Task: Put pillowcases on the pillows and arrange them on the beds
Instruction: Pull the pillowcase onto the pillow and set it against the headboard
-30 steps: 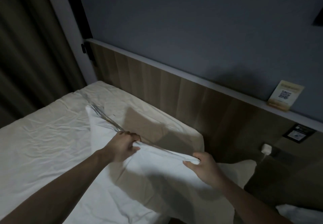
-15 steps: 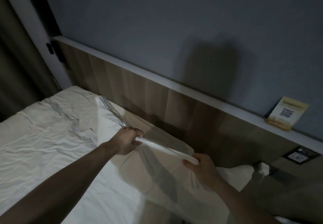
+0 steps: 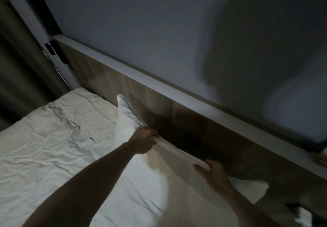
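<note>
A white pillow in its pillowcase [image 3: 155, 187] stands tilted at the head of the bed [image 3: 44, 147], its upper edge raised close to the wooden headboard [image 3: 177, 113]. My left hand [image 3: 144, 142] grips that upper edge near its left end. My right hand [image 3: 212, 172] grips the same edge further right. One corner of the pillow sticks up at the left, another pokes out past my right wrist. The room is dim and the frame slightly blurred.
The bed's wrinkled white sheet spreads to the left. A grey ledge [image 3: 185, 95] tops the headboard under a blue-grey wall. Dark curtains [image 3: 19, 67] hang at the far left. Something white [image 3: 303, 217] lies at the lower right corner.
Both hands have carried the pillow up and toward the headboard, keeping hold of its top edge. The view has swung left, so the QR card on the ledge has left the frame.
</note>
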